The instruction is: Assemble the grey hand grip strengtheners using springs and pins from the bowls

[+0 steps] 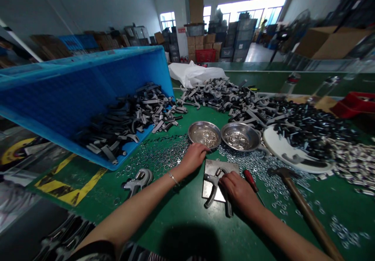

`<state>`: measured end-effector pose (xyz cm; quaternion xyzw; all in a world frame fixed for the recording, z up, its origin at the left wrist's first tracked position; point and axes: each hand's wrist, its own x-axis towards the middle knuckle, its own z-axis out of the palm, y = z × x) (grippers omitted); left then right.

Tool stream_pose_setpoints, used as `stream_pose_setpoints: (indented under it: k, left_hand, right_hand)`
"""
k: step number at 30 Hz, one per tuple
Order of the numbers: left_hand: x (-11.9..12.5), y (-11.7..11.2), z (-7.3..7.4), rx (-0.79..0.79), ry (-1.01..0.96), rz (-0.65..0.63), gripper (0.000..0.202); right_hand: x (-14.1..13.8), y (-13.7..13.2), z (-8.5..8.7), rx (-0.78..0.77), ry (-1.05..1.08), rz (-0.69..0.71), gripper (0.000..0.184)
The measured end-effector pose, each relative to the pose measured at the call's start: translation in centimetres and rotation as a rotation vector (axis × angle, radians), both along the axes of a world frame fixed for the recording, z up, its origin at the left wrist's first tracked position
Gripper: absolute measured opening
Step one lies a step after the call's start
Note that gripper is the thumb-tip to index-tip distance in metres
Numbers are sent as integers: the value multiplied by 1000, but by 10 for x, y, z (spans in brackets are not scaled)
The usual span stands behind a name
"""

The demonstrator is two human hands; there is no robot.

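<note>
My right hand [238, 190] is closed around one side of a grey and black hand grip strengthener [213, 183]. Its two handles point toward me, and a small spring shows near its top. Under it lies a square metal plate [208, 194]. My left hand [194, 156] is at the front rim of the left metal bowl [193, 130], fingers curled together; whatever they pinch is hidden. Small rings lie in that bowl. The right metal bowl [256, 136] holds small metal pins. Another hand grip strengthener [142, 179] lies left of my left forearm.
A tipped blue crate [117, 68] spills grey and black handles at left. More handles [216, 93] are heaped behind the bowls. Loose washers [164, 151] cover the green table. A red screwdriver [249, 180], a hammer [304, 206] and a white dish [281, 148] are at right.
</note>
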<state>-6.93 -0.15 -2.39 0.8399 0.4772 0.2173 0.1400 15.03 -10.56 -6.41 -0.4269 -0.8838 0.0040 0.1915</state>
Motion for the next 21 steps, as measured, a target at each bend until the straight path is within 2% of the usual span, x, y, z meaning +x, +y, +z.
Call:
stream_pose_setpoints:
  k: [4,6,9,15,21]
  left_hand:
    - [6,58,14,-77,231,38,24]
    - [12,79,14,-131,285,32,19]
    - [23,97,8,-225,372,1,14]
    - [36,105,1,-322,448,5,14]
    - [31,95,-2,-252,352,67,18]
  right_hand:
    - [8,-12,-3,51,-100,89,35]
    - [13,-21,-7,68,-143,93,46]
    - [20,-33,-8,48,-196,93,56]
    - [32,-32,-2,10,-153,41,57]
    - [34,-29,-3,-32,-131,78,59]
